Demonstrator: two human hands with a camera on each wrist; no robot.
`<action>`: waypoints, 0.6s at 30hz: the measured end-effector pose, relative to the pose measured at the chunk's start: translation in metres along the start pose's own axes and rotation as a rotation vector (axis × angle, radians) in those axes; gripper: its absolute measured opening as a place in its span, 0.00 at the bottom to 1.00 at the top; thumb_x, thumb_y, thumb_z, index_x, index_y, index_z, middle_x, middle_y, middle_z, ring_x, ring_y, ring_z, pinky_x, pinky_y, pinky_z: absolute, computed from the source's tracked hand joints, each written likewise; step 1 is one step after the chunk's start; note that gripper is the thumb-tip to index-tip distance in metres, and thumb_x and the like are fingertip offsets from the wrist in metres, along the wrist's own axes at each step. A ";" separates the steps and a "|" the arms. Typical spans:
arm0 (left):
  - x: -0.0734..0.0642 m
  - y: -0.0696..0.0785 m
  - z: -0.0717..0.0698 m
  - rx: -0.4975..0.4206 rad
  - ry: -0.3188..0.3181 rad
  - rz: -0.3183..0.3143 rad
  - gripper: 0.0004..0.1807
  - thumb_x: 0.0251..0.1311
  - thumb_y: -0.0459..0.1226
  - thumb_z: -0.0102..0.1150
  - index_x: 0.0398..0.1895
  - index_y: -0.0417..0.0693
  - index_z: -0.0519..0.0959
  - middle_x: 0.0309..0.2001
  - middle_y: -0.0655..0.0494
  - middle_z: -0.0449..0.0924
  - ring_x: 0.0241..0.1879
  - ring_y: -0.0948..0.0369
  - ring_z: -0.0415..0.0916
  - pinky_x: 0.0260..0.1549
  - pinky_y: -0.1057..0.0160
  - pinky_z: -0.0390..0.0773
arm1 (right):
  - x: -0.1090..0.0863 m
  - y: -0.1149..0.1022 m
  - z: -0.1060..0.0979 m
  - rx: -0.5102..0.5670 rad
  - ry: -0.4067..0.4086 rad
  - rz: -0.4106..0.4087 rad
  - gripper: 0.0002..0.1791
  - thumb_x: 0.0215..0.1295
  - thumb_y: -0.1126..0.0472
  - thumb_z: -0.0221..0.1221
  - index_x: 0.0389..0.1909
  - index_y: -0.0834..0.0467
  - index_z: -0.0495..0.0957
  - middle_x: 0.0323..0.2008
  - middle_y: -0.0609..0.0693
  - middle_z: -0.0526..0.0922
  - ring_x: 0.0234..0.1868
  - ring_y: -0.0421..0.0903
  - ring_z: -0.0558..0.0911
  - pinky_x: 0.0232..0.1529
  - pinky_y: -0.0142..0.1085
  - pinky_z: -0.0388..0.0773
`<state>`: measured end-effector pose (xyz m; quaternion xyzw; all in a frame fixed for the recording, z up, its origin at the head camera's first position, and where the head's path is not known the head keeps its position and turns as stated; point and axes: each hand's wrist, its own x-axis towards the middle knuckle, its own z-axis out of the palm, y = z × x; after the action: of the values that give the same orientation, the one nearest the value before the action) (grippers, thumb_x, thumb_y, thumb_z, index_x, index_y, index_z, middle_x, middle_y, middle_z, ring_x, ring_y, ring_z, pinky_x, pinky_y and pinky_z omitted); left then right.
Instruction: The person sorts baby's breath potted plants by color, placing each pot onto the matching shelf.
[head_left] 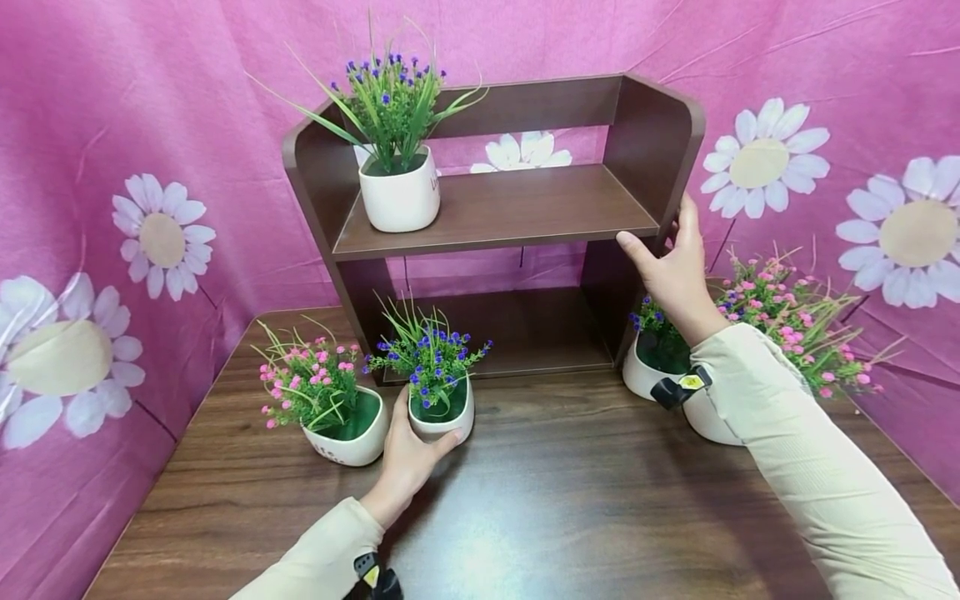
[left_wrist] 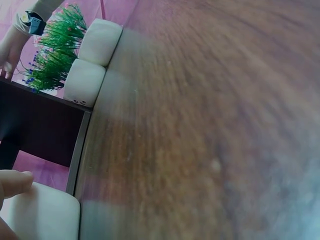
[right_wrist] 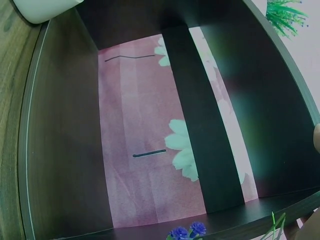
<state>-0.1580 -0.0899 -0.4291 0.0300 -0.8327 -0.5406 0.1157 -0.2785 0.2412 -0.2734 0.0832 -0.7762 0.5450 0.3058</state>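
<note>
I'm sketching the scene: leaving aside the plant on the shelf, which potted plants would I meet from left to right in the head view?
Pink-flowered plant, blue-flowered plant gripped by the left hand, second blue-flowered plant, second pink-flowered plant.

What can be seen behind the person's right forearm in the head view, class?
A white pot with blue flowers and a white pot with pink flowers. The right sleeve and wrist strap hide part of each from this camera.

There are three blue-flowered plants [head_left: 399, 158] [head_left: 438, 387] [head_left: 651, 367], two pink-flowered plants [head_left: 339, 408] [head_left: 783, 333], one shelf unit [head_left: 517, 208], one table [head_left: 562, 500] and two hands [head_left: 411, 458] [head_left: 678, 275].
</note>
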 end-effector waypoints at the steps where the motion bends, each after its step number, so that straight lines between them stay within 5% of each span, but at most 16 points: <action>1: 0.001 0.000 0.001 0.000 0.003 -0.002 0.56 0.38 0.36 0.78 0.71 0.35 0.54 0.67 0.36 0.62 0.65 0.44 0.61 0.65 0.46 0.59 | 0.000 0.000 0.000 -0.001 0.000 -0.001 0.44 0.59 0.59 0.65 0.73 0.51 0.52 0.65 0.55 0.66 0.62 0.47 0.67 0.63 0.38 0.63; 18: 0.002 -0.003 0.002 0.026 0.014 -0.007 0.55 0.36 0.34 0.77 0.71 0.39 0.56 0.65 0.38 0.66 0.63 0.45 0.64 0.63 0.47 0.62 | 0.001 0.000 -0.001 -0.009 -0.011 0.007 0.45 0.59 0.59 0.65 0.74 0.50 0.50 0.66 0.55 0.65 0.63 0.48 0.66 0.63 0.39 0.63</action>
<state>-0.1611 -0.0896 -0.4326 0.0381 -0.8389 -0.5298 0.1192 -0.2786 0.2424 -0.2729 0.0823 -0.7808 0.5420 0.2998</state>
